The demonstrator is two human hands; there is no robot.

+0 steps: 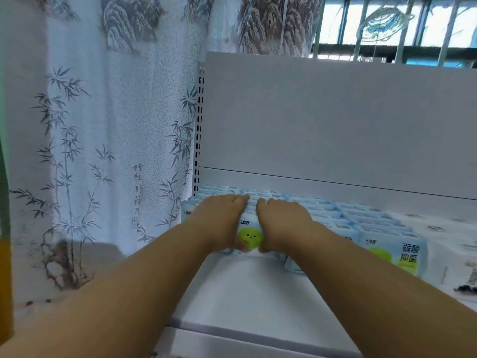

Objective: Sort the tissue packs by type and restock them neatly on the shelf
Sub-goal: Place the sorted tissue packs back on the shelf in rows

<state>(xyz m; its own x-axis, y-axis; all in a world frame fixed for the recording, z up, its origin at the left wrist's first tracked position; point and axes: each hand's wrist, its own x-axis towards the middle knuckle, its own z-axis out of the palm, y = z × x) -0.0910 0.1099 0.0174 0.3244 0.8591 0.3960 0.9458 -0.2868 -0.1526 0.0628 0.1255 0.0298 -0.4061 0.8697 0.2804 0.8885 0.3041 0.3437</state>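
Both hands down on a row of tissue packs (249,202) at the left end of the white shelf (247,290). Left hand (219,220) and right hand (282,223) flat over the pack tops, fingers straight toward the back panel (335,120), thumbs curled down against the front pack (249,237) between them. Front face toward the camera: pale blue, a green blob with a small smiling face, a short blurred brand mark above. Neighbouring pack (395,254) to the right, face printed 弱酸抑菌 in dark characters. Rows running front to back, long axis along the shelf's depth. Bamboo-print curtain (103,140) at left, with vertical calligraphy too blurred to read.
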